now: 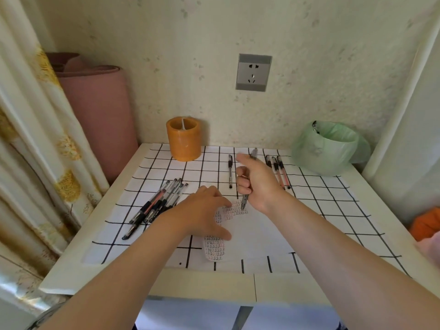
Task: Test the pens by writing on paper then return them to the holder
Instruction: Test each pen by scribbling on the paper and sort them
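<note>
The right hand (256, 184) is closed around a pen (247, 182), which stands almost upright with its tip on the paper (257, 234) in the middle of the table (214, 284), at a block of small written marks. The left hand (204, 210) lies open and flat on the paper, fingers spread, holding nothing. The orange holder (183, 138) stands at the back edge; what is inside I cannot tell. A pile of pens (157, 206) lies near the left edge. One pen (230, 171) and three more pens (278, 170) lie toward the back, on either side of the right hand. A bin with a green bag (328, 148) stands in the back right corner.
</note>
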The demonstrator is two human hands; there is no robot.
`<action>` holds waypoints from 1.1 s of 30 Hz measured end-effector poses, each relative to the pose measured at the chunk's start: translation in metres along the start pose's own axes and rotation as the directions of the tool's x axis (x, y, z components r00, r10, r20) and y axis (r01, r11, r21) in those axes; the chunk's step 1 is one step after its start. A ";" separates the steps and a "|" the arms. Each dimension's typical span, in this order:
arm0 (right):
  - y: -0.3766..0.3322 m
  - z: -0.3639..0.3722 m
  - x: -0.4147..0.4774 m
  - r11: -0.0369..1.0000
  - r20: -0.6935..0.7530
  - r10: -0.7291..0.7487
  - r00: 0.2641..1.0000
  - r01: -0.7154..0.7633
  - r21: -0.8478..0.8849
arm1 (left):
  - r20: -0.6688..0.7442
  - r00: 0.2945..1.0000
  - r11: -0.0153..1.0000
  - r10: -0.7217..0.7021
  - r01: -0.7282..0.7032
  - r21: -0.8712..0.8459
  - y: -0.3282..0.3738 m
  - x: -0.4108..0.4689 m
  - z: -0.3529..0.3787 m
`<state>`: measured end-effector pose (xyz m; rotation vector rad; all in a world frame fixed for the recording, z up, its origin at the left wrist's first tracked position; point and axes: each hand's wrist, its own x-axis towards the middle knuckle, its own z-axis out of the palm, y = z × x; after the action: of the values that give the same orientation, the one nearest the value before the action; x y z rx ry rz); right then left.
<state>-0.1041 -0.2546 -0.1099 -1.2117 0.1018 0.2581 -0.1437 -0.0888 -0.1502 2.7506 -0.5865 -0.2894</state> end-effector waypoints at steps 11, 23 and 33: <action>0.013 -0.029 -0.001 0.940 0.068 0.068 0.995 -0.041 -0.340 | 0.038 0.999 0.999 -0.029 0.028 0.015 -0.017 0.002 -0.006; 0.025 -0.039 -0.007 0.929 0.202 -0.070 0.977 0.138 -0.343 | 0.007 0.988 0.890 -0.157 0.145 -0.432 -0.029 0.004 -0.016; 0.045 -0.033 -0.008 0.776 0.269 -0.034 0.962 0.195 -0.600 | -0.134 0.986 0.994 -0.104 0.099 -0.043 -0.030 -0.001 -0.015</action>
<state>-0.1214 -0.2719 -0.1604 -1.8330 -0.3024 0.3456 -0.1297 -0.0584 -0.1460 2.7425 -0.4028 -0.1324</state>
